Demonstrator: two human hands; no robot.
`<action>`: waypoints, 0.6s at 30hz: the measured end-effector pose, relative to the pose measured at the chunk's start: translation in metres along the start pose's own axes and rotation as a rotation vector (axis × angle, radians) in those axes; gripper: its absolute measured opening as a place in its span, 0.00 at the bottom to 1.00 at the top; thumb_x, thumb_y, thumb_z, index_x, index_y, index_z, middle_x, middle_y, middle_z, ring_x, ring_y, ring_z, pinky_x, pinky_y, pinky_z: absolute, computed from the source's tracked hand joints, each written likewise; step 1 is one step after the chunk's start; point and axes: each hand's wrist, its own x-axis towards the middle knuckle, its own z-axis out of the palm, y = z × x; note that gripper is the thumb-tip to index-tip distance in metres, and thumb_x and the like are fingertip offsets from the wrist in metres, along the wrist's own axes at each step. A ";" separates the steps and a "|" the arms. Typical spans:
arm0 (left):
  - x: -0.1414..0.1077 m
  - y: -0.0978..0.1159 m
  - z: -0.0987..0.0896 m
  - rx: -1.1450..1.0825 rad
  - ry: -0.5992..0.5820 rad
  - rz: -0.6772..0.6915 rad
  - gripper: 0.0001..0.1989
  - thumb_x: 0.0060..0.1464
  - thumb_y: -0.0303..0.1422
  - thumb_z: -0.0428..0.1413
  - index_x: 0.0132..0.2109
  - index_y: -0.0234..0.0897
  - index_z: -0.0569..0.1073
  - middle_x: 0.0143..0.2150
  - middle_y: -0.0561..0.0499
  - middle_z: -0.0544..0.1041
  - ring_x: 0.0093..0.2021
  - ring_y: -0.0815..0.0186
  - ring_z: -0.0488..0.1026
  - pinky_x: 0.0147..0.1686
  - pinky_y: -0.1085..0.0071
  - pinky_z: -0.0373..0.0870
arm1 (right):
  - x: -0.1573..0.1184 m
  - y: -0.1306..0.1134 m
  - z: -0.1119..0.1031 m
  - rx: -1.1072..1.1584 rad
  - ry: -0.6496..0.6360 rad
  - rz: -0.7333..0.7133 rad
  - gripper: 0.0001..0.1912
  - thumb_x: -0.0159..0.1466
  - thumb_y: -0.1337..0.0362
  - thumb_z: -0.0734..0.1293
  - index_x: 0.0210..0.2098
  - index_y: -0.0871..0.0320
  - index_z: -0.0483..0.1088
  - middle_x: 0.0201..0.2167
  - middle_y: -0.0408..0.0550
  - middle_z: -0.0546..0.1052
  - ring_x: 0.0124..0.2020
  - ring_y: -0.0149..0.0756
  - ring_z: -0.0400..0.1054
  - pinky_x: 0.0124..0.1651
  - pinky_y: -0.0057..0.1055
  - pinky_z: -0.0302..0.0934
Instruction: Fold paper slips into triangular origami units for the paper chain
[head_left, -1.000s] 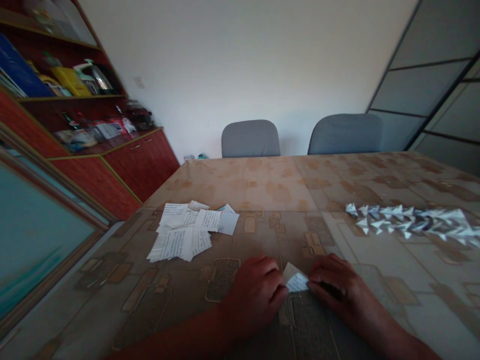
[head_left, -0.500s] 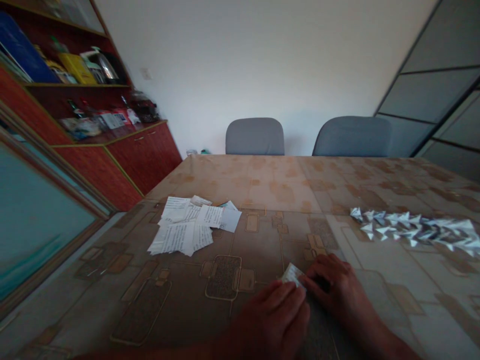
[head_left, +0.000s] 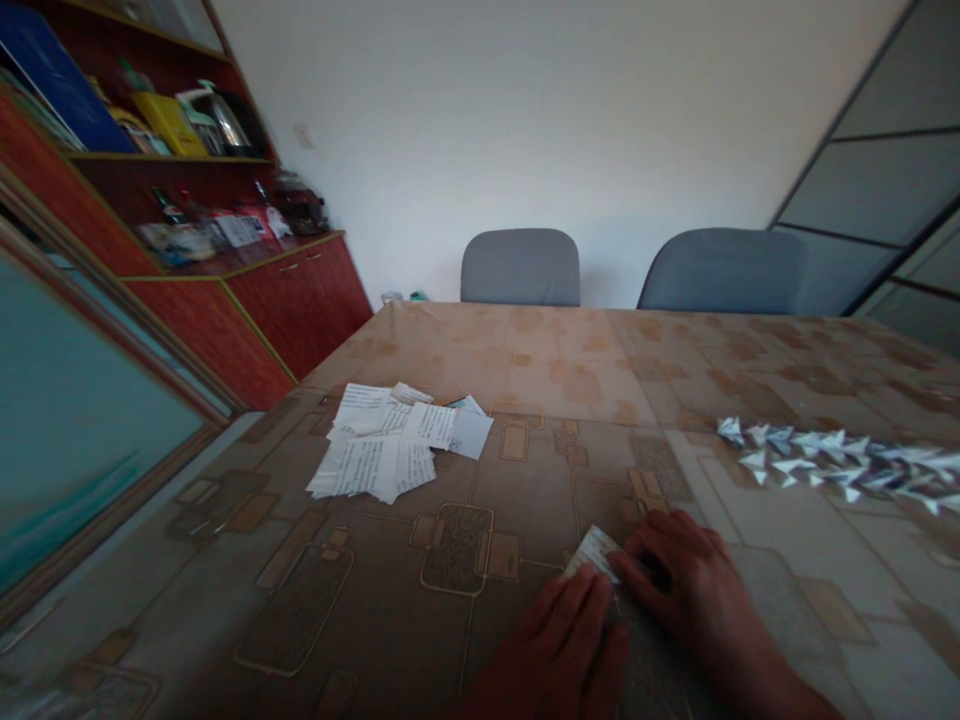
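Observation:
A small piece of printed paper [head_left: 595, 550] lies on the patterned tablecloth near the front edge, partly covered by fingers. My left hand [head_left: 564, 640] presses its near side with the fingers stretched flat. My right hand [head_left: 679, 580] is curled, its thumb and index finger at the paper's right edge. Whether that hand pinches the paper or only touches it is hard to tell. Off to the left is a loose pile of printed paper pieces [head_left: 382, 450]. Folded pointed paper pieces [head_left: 832, 460] stand in rows at the right.
Two grey chairs [head_left: 520, 267] stand behind the far edge of the table [head_left: 585, 350]. A red cabinet [head_left: 300, 300] with shelves of assorted items is at the back left.
The fingers of my left hand have spread flatter and moved slightly down, uncovering more of the small paper. The whole view has shifted a little.

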 end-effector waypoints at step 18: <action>-0.007 0.011 0.012 -0.042 0.010 -0.096 0.21 0.63 0.36 0.52 0.61 0.37 0.62 0.55 0.37 0.74 0.56 0.53 0.71 0.51 0.61 0.71 | 0.000 -0.003 -0.001 -0.027 0.002 -0.001 0.17 0.68 0.56 0.61 0.25 0.54 0.68 0.27 0.45 0.72 0.33 0.41 0.64 0.39 0.38 0.53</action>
